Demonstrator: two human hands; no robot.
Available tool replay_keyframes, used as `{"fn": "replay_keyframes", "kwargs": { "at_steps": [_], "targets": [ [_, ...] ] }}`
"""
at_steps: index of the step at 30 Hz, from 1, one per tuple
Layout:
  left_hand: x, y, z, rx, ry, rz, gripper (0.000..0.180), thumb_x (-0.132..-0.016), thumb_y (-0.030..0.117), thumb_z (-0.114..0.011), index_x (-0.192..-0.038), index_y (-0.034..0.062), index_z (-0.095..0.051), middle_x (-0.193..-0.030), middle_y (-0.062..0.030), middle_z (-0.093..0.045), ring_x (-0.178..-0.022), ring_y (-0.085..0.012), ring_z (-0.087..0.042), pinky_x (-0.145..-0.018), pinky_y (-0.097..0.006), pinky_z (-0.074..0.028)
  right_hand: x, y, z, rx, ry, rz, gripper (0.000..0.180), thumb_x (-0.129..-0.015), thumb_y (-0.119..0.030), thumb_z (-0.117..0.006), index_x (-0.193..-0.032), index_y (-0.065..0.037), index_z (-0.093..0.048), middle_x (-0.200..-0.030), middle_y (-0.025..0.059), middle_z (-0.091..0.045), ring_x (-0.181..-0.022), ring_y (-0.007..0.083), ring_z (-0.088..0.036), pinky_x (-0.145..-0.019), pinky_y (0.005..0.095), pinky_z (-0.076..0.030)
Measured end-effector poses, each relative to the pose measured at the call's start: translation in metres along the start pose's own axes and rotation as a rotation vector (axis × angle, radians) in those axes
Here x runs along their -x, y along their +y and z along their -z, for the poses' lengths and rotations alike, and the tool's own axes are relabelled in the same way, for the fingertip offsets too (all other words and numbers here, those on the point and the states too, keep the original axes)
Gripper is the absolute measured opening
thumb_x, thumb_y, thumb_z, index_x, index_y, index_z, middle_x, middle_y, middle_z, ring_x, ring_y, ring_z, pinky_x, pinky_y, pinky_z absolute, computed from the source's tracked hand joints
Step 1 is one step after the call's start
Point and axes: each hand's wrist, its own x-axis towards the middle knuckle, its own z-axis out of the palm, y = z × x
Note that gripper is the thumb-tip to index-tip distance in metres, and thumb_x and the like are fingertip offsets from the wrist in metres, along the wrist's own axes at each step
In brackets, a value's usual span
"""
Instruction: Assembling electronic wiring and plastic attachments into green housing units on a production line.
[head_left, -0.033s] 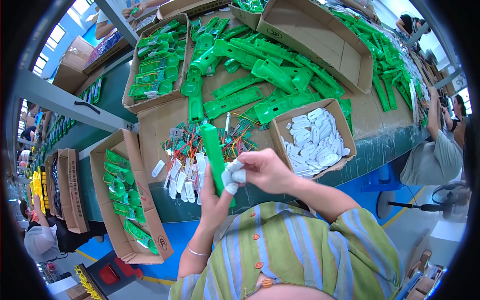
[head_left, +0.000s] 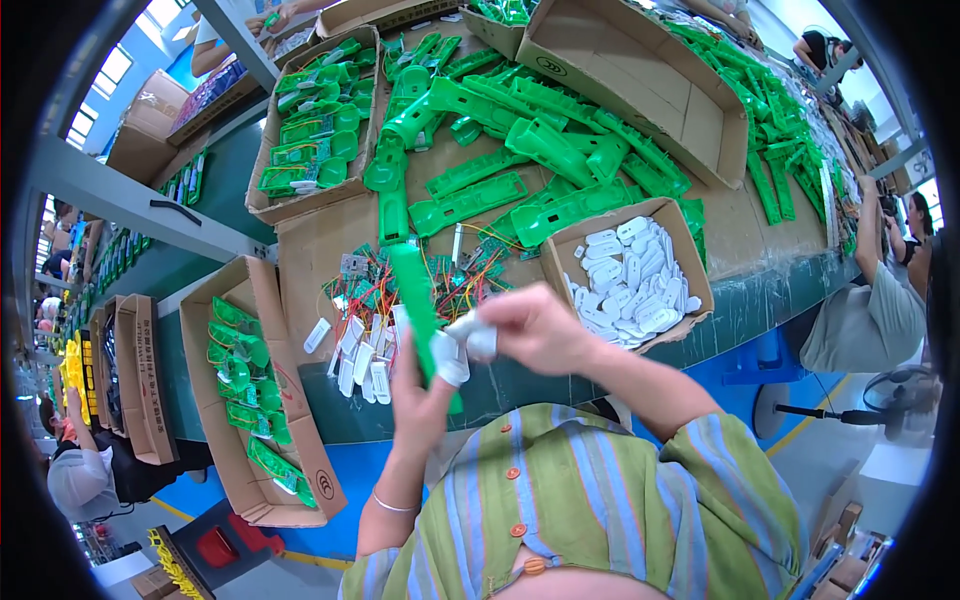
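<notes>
Both hands are raised over the table edge (head_left: 600,385). Left hand (head_left: 425,385) grips a long green plastic shell (head_left: 412,290), standing nearly upright. Right hand (head_left: 530,325) pinches a small white part (head_left: 478,338) just beside the shell.

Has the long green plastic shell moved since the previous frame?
No. The long green plastic shell sits beside the cardboard box of white parts as before.
</notes>
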Motion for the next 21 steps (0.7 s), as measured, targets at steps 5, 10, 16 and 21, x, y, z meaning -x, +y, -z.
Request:
{"fn": "replay_keyframes", "kwargs": {
  "at_steps": [5,10,16,21],
  "targets": [
    [-0.014,0.007,0.027,0.356,0.147,0.051,0.037,-0.084,0.017,-0.053,-0.115,0.0005,-0.043,-0.084,-0.0108,-0.057,-0.067,-0.0155,-0.056,-0.056,-0.029,-0.048,-0.061,0.023,0.052,0.823,0.306,0.327,0.01,-0.07,-0.001,-0.058,-0.079,-0.003,-0.063,-0.076,0.0105,-0.058,-0.069,0.0246,-0.058,-0.06,0.0334,-0.047],
    [-0.021,0.005,0.008,0.375,0.079,0.096,0.034,-0.084,0.008,-0.052,-0.114,-0.0006,-0.041,-0.097,-0.0133,-0.058,-0.085,-0.0208,-0.06,-0.069,-0.034,-0.053,-0.102,0.025,0.045,1.007,0.326,0.429,0.009,-0.067,-0.004,-0.058,-0.076,-0.004,-0.063,-0.074,0.012,-0.055,-0.072,0.0293,-0.056,-0.064,0.0387,-0.046],
    [-0.017,-0.002,0.019,0.337,0.147,0.062,0.035,-0.083,0.004,-0.053,-0.116,-0.0001,-0.042,-0.097,-0.0129,-0.058,-0.087,-0.0207,-0.059,-0.07,-0.034,-0.053,-0.084,0.023,0.043,1.144,-0.228,0.2,0.016,-0.069,-0.005,-0.053,-0.079,-0.009,-0.065,-0.081,0.0121,-0.059,-0.081,0.0294,-0.058,-0.071,0.0401,-0.048],
    [-0.02,-0.005,0.014,0.362,0.071,0.038,0.035,-0.082,0.004,-0.055,-0.114,0.0003,-0.043,-0.097,-0.0129,-0.058,-0.086,-0.0202,-0.059,-0.07,-0.034,-0.053,-0.079,0.045,0.047,1.346,-0.175,0.182,0.016,-0.065,0.0,-0.057,-0.08,-0.007,-0.059,-0.084,0.0095,-0.055,-0.088,0.0258,-0.052,-0.073,0.0374,-0.046]
  ]
}}
